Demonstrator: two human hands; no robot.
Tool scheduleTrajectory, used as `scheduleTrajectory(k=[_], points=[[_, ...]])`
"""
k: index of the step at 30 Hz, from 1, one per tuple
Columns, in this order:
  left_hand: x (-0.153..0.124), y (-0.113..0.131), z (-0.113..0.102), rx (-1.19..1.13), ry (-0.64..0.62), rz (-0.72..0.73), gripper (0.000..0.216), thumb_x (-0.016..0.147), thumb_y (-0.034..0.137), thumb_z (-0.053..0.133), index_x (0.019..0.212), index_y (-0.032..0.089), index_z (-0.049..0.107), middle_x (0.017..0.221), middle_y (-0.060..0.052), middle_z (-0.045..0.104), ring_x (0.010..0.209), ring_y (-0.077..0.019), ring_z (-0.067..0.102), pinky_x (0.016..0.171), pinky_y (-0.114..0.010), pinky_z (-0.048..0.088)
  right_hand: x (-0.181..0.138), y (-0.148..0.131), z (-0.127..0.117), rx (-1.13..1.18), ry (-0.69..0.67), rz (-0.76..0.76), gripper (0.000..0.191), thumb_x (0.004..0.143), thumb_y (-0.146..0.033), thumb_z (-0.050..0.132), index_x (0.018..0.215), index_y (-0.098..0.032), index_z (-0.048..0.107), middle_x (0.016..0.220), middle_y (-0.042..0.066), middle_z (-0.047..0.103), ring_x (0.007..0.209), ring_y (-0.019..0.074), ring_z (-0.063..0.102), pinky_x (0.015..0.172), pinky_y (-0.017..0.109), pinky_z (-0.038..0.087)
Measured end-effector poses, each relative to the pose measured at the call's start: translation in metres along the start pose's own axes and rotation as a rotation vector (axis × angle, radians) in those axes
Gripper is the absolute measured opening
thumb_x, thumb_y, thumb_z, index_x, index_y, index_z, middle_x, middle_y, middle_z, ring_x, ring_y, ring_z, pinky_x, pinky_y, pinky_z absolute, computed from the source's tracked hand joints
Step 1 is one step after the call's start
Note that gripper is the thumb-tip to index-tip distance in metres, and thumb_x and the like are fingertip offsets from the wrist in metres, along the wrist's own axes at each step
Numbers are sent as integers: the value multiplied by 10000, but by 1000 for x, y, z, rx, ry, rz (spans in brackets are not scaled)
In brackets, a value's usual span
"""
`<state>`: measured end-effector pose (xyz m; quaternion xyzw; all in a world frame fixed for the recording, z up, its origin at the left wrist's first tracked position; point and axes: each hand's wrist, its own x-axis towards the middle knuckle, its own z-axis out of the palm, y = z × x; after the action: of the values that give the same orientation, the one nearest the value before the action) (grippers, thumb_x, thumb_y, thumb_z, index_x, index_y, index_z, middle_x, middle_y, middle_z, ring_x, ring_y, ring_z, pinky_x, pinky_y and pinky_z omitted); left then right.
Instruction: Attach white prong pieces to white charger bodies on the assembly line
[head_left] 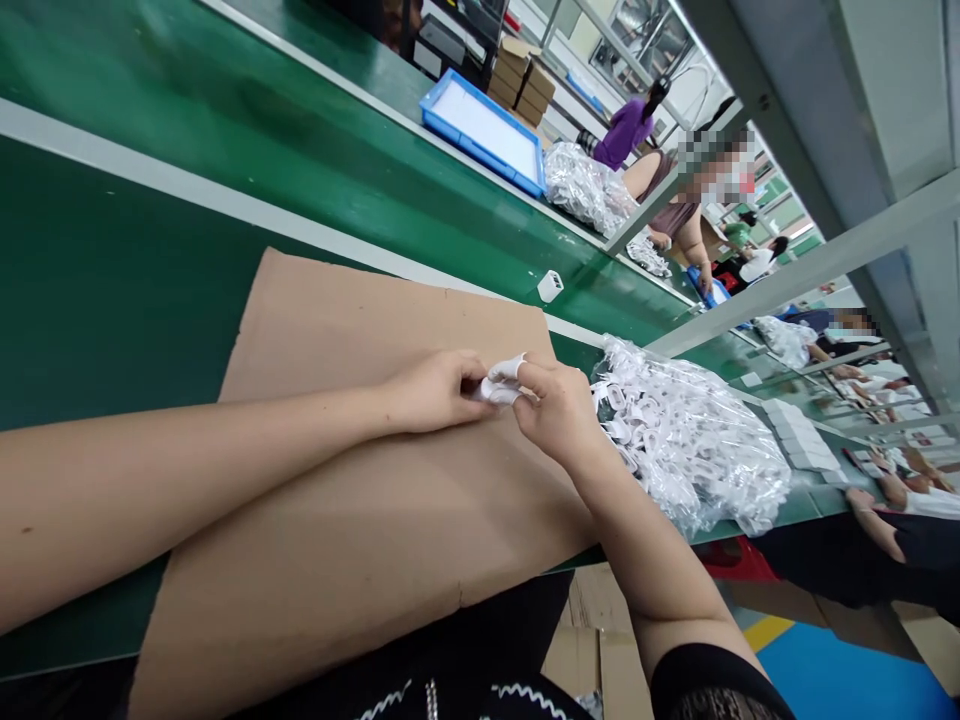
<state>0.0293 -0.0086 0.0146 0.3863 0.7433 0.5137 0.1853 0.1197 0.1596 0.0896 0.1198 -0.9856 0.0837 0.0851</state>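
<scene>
1. Fingers of the left hand [435, 392] and right hand [556, 410] are grasping a small white piece [499, 385] between them.
2. That piece is held over a brown cardboard sheet [375, 560], near a clear bag of white parts [690, 440].

The person wears a black short-sleeved top [450, 665] with white zigzag trim [529, 697]; the left hand [435, 392] and right hand [555, 410] are bare.

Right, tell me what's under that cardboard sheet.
The cardboard sheet lies on a green conveyor belt, which shows beyond its edges; whatever lies directly beneath the sheet is covered and cannot be seen.
</scene>
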Motion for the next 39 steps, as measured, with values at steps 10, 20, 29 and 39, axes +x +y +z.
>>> scheduleTrajectory(k=[10,20,29,39], points=[[0,4,-4,-24,-29,2,264,753,472,722,775,211,683,854,-22,695,806,-227,652,699,-329,475,2,-3,-3,47,-9,21,301,741,-5,547,872,-218,713,901,50,693,852,215,647,733,303,455],[-4,10,3,19,-1,-24,413,746,596,719,894,210,724,933,-48,729,918,-277,673,750,-351,493,-18,11,41,491,226,181,405,878,-197,623,1270,-271,691,1170,29,745,1089,207,693,961,343,543],[53,5,-64,255,420,-310,521,745,575,783,1095,192,752,1009,-34,745,907,-243,656,794,-338,475,-30,65,4,-114,58,623,478,930,-152,555,1404,-90,568,1327,216,636,1277,368,544,1068,494,435],[111,-33,-112,503,755,-419,793,731,602,832,1227,41,573,1287,-126,603,1313,-387,437,939,-486,357,-24,82,8,19,173,584,343,909,-176,574,1246,-151,634,1232,148,663,1172,287,616,1041,433,450]])
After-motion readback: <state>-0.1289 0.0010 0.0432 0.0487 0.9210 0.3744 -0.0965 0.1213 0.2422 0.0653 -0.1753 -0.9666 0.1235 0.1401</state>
